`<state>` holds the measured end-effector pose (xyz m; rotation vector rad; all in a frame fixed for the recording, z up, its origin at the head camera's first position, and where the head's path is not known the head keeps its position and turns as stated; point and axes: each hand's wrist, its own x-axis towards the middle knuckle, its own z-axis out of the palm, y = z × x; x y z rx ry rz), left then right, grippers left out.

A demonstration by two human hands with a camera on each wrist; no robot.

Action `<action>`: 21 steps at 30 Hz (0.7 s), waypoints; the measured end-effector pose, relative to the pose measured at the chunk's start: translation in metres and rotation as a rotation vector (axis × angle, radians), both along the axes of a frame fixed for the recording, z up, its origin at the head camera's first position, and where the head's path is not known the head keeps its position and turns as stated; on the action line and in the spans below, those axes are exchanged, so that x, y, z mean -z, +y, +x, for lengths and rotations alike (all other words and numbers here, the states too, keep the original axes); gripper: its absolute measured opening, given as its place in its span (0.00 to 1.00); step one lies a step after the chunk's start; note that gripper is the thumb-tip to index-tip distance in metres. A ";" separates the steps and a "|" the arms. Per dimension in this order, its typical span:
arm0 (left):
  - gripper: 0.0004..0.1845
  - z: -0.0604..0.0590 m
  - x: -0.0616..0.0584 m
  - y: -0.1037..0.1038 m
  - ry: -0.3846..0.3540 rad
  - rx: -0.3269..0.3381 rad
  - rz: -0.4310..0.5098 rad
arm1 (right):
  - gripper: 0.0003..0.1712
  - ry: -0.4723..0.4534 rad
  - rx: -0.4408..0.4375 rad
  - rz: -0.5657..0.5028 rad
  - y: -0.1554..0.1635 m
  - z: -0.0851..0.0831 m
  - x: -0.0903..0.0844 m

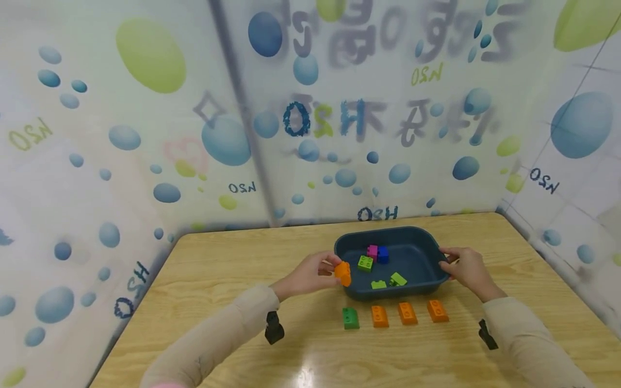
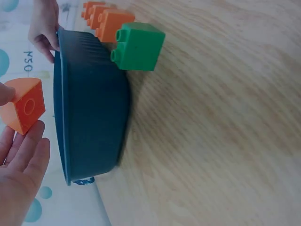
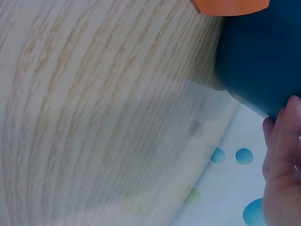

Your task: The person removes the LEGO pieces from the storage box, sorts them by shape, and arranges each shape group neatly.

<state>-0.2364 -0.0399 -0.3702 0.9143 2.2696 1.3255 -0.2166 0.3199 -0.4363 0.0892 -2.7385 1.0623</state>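
My left hand [image 1: 312,275] has an orange block [image 1: 343,274] pinched between thumb and fingers, near the left end of the dark blue bin [image 1: 419,264]. Right hand [image 1: 469,270] grips bin's right rim. Inside: lime blocks [image 1: 365,263], pink block [image 1: 372,251], blue block [image 1: 383,255]. Table row in front: dark green block [image 1: 350,318], then three orange blocks [image 1: 407,313].

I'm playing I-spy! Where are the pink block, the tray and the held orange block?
Pink block [image 1: 372,252]: head view, visible middle.
Tray [image 2: 94,106]: left wrist view, outer wall.
Held orange block [image 2: 28,106]: left wrist view, ringed face.
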 end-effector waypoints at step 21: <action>0.18 0.003 0.079 -0.036 0.131 -0.040 -0.025 | 0.22 -0.012 -0.007 0.005 -0.001 0.001 -0.002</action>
